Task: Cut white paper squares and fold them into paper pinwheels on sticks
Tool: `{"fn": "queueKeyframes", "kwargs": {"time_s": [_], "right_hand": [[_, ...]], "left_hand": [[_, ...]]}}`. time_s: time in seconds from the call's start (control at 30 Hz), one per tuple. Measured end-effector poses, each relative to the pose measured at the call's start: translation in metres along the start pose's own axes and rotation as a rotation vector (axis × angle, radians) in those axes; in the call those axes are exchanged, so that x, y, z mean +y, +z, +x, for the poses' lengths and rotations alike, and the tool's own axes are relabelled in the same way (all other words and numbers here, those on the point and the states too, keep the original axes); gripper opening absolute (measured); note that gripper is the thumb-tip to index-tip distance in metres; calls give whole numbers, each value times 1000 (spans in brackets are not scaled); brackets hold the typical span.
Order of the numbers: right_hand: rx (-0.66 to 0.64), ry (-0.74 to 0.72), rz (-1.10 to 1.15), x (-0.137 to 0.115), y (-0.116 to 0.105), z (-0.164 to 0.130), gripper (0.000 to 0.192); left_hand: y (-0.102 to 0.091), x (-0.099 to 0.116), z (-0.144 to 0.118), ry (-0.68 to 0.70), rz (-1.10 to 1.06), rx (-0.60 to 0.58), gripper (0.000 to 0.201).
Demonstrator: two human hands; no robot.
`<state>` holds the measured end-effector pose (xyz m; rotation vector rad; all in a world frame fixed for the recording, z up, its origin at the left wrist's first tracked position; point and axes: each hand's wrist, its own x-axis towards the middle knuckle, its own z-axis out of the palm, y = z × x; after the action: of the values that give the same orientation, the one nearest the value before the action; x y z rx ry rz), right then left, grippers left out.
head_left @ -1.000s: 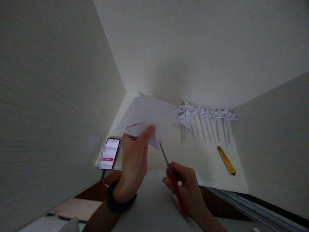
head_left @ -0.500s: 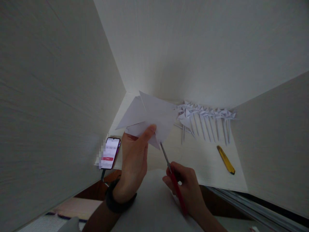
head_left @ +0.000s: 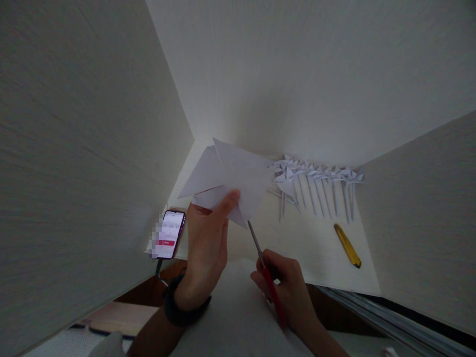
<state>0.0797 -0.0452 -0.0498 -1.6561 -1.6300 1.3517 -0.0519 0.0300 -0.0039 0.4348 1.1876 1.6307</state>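
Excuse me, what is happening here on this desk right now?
A person holds a folded white paper up in the left hand and points red-handled scissors, held in the right hand, at its lower corner. The blades look nearly shut. On the desk behind lie a row of small paper pinwheels, a yellow utility knife and a lit phone.

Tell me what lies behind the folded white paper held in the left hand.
Behind the folded paper are the white desk and wall; paper pinwheels lie beside it, right. Whatever sits directly behind it is covered.
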Motion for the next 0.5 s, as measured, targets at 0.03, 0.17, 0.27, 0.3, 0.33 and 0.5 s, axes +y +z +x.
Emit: {"fn": "queueKeyframes", "kwargs": {"time_s": [0.03,0.17,0.27,0.3,0.33,0.5], "right_hand": [[-7,-5,-39,6,1,-1,34],[-13,5,-279,57,3,11,27],[72,35,-408,106,2,37,13],[100,43,-453,120,1,47,13],[124,48,-496,132,0,58,15],[191,33,-624,160,-2,101,29]], "left_hand": [[0,0,0,5,-2,1,27],[0,2,1,15,-15,-3,31],[-1,1,2,-19,-29,-35,33],[-2,0,2,-37,-30,-48,34],[-3,-1,3,-53,-30,-58,34],[-9,-4,4,-92,-17,-69,34]]}}
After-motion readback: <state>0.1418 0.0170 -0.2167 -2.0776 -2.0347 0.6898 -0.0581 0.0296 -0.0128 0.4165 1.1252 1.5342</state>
